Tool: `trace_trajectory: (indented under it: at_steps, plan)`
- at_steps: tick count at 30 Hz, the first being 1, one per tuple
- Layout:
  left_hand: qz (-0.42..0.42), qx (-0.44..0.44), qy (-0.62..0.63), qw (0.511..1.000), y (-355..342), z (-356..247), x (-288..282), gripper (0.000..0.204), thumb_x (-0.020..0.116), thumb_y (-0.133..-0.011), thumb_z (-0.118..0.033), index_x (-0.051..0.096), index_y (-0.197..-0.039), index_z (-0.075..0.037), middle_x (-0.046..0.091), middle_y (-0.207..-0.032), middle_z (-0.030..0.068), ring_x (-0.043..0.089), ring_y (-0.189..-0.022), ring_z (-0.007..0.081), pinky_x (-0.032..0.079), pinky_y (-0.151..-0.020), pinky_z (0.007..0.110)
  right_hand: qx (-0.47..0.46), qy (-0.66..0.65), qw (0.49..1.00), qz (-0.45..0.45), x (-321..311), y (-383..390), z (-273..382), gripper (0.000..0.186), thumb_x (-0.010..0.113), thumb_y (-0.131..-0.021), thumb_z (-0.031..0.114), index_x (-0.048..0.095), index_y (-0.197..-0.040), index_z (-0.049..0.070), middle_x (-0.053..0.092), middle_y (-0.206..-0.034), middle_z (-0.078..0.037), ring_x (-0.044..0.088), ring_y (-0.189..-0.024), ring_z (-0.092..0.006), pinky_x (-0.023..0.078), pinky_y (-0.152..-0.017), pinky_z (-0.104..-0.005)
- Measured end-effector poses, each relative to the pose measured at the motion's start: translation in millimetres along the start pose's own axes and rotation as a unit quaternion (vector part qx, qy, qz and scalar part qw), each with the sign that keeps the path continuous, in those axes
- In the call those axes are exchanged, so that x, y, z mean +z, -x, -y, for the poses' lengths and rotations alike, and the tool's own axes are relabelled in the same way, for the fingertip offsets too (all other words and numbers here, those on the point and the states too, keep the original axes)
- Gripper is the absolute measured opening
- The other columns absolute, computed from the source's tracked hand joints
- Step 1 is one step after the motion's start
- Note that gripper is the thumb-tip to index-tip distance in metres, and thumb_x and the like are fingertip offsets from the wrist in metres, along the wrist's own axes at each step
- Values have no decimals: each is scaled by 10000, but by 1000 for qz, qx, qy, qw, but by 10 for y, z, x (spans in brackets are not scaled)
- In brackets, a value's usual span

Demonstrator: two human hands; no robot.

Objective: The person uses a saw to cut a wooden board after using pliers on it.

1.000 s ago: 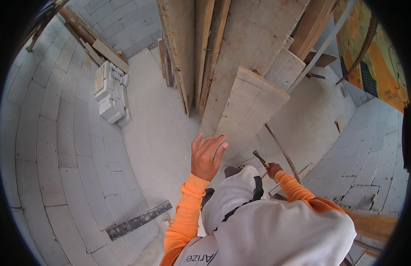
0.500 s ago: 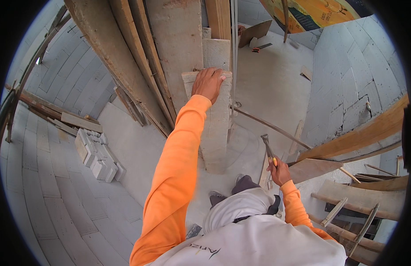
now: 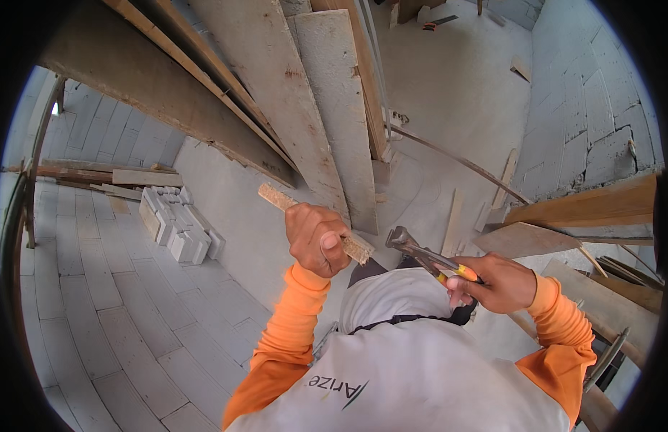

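My left hand (image 3: 314, 239) is closed around a short, narrow strip of wood (image 3: 275, 196), held in front of my body. Both rough, pale ends of the strip stick out past the fist. In my right hand (image 3: 504, 282) is a pair of pincers (image 3: 419, 250) with dark metal jaws and yellow-and-orange handles. The handles are spread a little, and the head points toward the strip's near end without touching it. Beyond my left hand, a tall pale board (image 3: 337, 108) leans with its foot on the floor.
More long boards (image 3: 265, 86) lean at upper left. White blocks (image 3: 179, 223) are piled on the floor at left. A thin bar (image 3: 456, 158) slants across at right, near a wide plank (image 3: 593, 201) by the block wall (image 3: 593, 93). An orange-handled saw (image 3: 438, 23) lies far off.
My left hand has come down from the leaning board's top toward my body, now gripping the strip. My right hand has raised the pincers toward it, their handles now spread.
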State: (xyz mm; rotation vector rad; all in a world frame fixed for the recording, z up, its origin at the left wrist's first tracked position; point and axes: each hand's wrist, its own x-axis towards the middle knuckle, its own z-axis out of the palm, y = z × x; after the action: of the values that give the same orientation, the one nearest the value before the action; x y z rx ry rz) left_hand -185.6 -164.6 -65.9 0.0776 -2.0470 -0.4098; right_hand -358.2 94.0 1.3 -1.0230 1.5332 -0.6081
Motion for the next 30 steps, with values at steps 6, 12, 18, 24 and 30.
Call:
trace_trajectory:
  at_steps: [6,12,18,24,30]
  plan:
    - [2,-20,-32,999,143,-156,-174,506,274,-1110,-228,526,-688,-110,562,-648,32,519,-601,203,436,-742,386,63,64,990,113,-160,149,386,277,494,-1086,312,596,-1114,57,753,-829,-67,709,-755,-312,537,-737,-413]
    - [7,-28,-22,999,221,-166,-214,518,250,-1116,-259,530,-702,-122,556,-642,23,524,-603,192,425,-759,389,49,72,989,116,-91,52,490,274,503,-1078,305,617,-1095,57,747,-833,-82,719,-794,-314,536,-766,-422]
    - [18,-18,-24,999,230,-158,-278,530,239,-1116,-263,546,-708,-120,552,-638,19,520,-617,191,416,-746,388,148,32,970,190,-160,-70,756,335,487,-1082,353,617,-1054,45,754,-844,-68,699,-817,-249,524,-780,-395]
    - [19,-21,-17,999,293,-151,-338,548,231,-1116,-268,566,-712,-110,555,-649,21,510,-623,194,418,-748,396,179,31,952,247,-283,-176,908,377,449,-1096,372,614,-1042,37,756,-837,-49,662,-771,-204,515,-753,-365]
    - [19,-29,-19,999,344,-167,-389,569,209,-1117,-289,572,-714,-115,562,-682,34,511,-650,205,426,-764,413,220,-18,928,302,-365,-293,989,369,454,-1093,352,578,-963,30,710,-799,-59,625,-648,-160,511,-636,-352]
